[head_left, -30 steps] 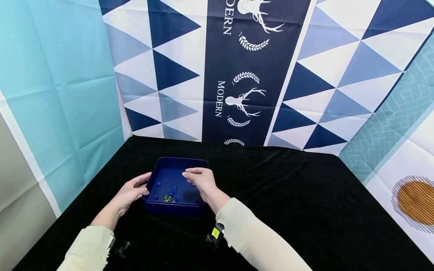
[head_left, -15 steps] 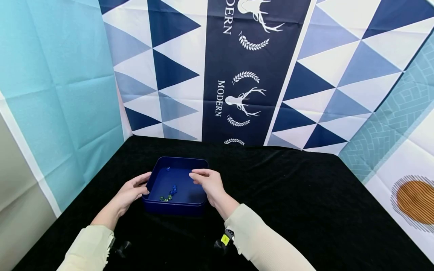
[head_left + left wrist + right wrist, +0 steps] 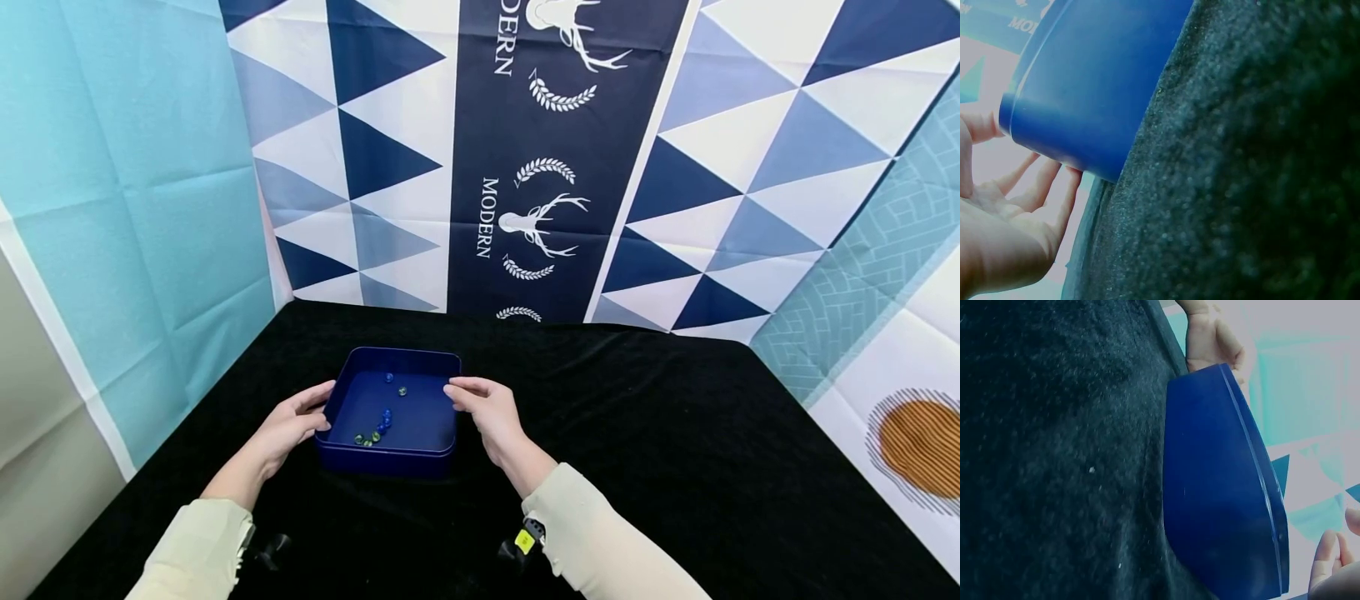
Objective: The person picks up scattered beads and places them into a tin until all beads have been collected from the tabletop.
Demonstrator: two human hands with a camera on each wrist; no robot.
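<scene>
A dark blue rectangular box without a lid stands on the black cloth. Inside it, in the head view, several green marbles lie towards the front left, beside a short row of blue marbles. One blue marble and one green marble are nearer the back wall. My left hand touches the left side, its fingertips against the outer wall in the left wrist view. At the right rim, my right hand has its thumb and fingers loosely bent; no object shows in them.
Black cloth covers the table. Behind it hangs a patterned backdrop, with a light blue curtain on the left side. Both wrists wear small strapped devices, the right one with a yellow tag.
My right hand has moved right, from over the box to its right rim. Marbles have shifted inside: fewer blue ones show at the front, and a green one has appeared towards the back. My left hand stays.
</scene>
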